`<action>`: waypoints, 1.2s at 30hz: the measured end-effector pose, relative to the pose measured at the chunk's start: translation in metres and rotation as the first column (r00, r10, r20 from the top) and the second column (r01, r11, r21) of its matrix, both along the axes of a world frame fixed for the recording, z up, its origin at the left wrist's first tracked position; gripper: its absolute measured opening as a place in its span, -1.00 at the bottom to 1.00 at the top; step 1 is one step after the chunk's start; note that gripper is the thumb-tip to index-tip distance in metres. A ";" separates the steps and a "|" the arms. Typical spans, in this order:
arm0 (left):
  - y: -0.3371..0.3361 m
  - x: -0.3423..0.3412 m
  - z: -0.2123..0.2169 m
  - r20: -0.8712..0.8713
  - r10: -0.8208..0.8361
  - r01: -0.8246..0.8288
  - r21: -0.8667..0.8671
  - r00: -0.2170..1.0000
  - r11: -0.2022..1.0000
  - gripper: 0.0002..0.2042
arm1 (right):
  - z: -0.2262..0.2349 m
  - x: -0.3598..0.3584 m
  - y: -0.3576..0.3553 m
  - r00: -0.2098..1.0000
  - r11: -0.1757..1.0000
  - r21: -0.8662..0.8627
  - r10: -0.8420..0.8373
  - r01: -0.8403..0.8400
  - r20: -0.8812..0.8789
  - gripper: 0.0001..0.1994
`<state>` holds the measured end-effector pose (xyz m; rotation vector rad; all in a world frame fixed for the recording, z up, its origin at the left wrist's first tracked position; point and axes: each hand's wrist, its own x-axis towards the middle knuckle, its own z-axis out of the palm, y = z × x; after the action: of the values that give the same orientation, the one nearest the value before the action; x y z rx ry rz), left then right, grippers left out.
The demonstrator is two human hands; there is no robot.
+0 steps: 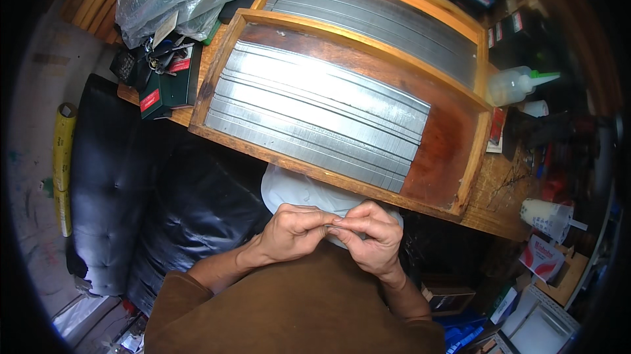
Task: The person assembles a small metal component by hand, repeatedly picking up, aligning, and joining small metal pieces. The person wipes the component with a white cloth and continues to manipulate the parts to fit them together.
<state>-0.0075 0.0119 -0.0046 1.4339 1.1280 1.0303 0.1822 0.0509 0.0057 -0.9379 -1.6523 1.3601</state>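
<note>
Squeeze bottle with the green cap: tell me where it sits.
In the head view, the squeeze bottle lies tipped on the person's right, on the wooden table, just beyond the right corner of the nearer wooden tray.

Both hands, left (294, 230) and right (371, 236), meet at pinched fingertips, forearms bent inward.

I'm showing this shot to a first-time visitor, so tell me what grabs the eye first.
The shiny metal strips stacked in the near wooden tray at centre catch the light first. A second tray of strips sits behind it. Below, the left hand and right hand meet fingertip to fingertip over something too small to tell.
</note>
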 end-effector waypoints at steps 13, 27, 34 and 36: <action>-0.001 0.000 0.000 0.017 0.007 -0.007 0.003 1.000 1.000 -0.73 | -0.001 0.001 -0.001 0.999 1.000 -0.005 -0.010 0.010 -0.040 -0.83; -0.002 0.002 0.001 0.041 0.028 -0.028 0.001 0.999 1.000 -0.77 | 0.003 0.001 -0.001 0.999 1.000 -0.004 -0.022 0.022 -0.022 -0.85; -0.002 0.002 -0.001 0.022 0.023 -0.024 0.006 0.999 1.000 -0.77 | 0.006 0.002 0.001 0.998 0.997 0.070 0.007 -0.012 0.064 -0.85; -0.003 0.003 -0.001 0.029 0.027 -0.027 0.001 0.999 1.000 -0.77 | 0.007 0.001 0.000 0.998 0.998 0.068 -0.006 0.002 0.060 -0.85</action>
<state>-0.0050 0.0091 -0.0060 1.4038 1.1288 1.0672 0.1834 0.0509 0.0122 -0.9506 -1.7300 1.2766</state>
